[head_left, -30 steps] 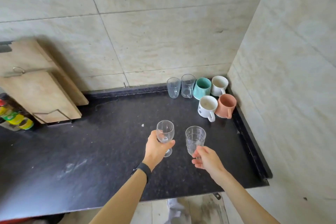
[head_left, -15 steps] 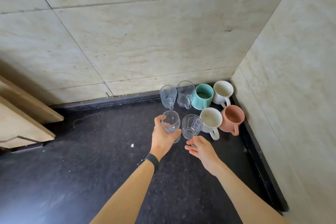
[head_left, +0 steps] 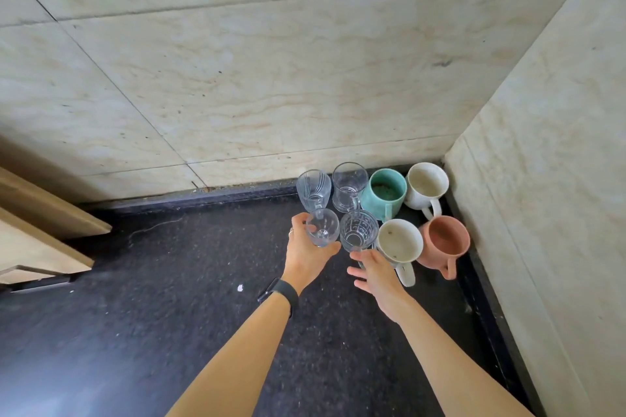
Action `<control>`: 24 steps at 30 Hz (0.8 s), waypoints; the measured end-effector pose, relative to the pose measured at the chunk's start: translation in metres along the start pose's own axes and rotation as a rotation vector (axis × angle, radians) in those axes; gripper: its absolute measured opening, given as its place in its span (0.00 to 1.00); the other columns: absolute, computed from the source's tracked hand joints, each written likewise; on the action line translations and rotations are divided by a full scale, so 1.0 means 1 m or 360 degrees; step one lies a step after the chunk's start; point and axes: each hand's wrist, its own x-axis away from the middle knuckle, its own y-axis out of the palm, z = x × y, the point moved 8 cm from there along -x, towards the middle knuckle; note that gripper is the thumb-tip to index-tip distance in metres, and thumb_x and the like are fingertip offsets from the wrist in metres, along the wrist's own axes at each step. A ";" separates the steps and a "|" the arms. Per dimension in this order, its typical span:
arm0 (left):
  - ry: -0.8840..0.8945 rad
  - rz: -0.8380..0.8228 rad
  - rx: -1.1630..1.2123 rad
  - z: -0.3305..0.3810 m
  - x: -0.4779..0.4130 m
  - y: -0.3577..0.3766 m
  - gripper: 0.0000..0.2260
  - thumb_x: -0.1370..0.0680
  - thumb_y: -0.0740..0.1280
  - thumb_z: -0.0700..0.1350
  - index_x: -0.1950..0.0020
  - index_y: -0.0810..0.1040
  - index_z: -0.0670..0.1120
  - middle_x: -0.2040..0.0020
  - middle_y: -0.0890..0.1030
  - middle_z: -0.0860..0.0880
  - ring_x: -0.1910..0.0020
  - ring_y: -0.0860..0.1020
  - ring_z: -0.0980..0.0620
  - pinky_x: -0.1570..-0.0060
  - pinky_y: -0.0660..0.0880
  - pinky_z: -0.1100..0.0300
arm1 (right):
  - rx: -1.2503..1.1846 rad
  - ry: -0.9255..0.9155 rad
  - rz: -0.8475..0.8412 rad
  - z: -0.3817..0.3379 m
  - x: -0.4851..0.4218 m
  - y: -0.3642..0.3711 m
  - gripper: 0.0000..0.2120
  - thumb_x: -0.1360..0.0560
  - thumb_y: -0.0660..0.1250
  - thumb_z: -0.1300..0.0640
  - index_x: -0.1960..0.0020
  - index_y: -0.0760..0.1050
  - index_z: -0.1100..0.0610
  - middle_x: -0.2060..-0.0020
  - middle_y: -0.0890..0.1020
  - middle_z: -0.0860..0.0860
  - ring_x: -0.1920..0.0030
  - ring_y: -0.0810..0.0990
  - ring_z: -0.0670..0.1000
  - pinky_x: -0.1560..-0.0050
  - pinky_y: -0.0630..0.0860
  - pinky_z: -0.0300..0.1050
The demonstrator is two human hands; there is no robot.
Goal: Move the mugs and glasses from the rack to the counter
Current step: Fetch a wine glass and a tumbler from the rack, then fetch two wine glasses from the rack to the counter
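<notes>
My left hand grips a clear stemmed glass low over the black counter. My right hand holds the base of a patterned clear tumbler right beside it. Both glasses are just in front of a striped glass and a clear glass mug. To the right stand a teal mug, a white mug, a second white mug and a terracotta mug. Whether the held glasses touch the counter is unclear.
Tiled walls close the corner behind and to the right of the mugs. A wooden board leans at the left edge. The counter's raised black rim runs along the right wall.
Both hands carried their glasses forward toward the corner and lower, ending just in front of the two back glasses. My view has moved closer to the corner.
</notes>
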 end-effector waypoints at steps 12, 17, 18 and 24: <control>0.0018 -0.0130 -0.0104 0.002 0.003 -0.006 0.35 0.35 0.81 0.48 0.34 0.65 0.54 0.39 0.75 0.51 0.44 0.78 0.51 0.45 0.78 0.52 | 0.0409 0.0105 -0.0016 -0.005 0.011 -0.010 0.15 0.17 0.57 0.45 0.34 0.68 0.50 0.38 0.75 0.49 0.41 0.79 0.50 0.36 0.76 0.52; -0.0072 -0.0235 -0.0153 -0.005 0.019 -0.016 0.38 0.32 0.80 0.47 0.29 0.62 0.54 0.33 0.72 0.47 0.45 0.78 0.52 0.47 0.78 0.57 | 0.0837 -0.0095 0.0040 -0.018 0.049 -0.021 0.23 0.18 0.59 0.45 0.26 0.67 0.52 0.33 0.74 0.50 0.34 0.75 0.51 0.36 0.72 0.47; -0.0093 -0.0245 -0.0208 -0.007 0.025 -0.020 0.37 0.31 0.79 0.48 0.28 0.63 0.54 0.32 0.71 0.46 0.42 0.77 0.50 0.45 0.76 0.57 | 0.0882 -0.0139 0.0053 -0.021 0.060 -0.022 0.22 0.18 0.60 0.46 0.25 0.67 0.51 0.31 0.74 0.48 0.32 0.74 0.51 0.35 0.71 0.47; -0.0090 -0.0341 -0.0703 -0.005 0.061 -0.060 0.22 0.22 0.68 0.52 0.29 0.71 0.53 0.29 0.71 0.43 0.35 0.74 0.45 0.41 0.71 0.57 | 0.1160 -0.0510 0.0097 -0.051 0.124 -0.011 0.18 0.18 0.61 0.48 0.28 0.71 0.45 0.30 0.75 0.45 0.33 0.76 0.49 0.40 0.72 0.41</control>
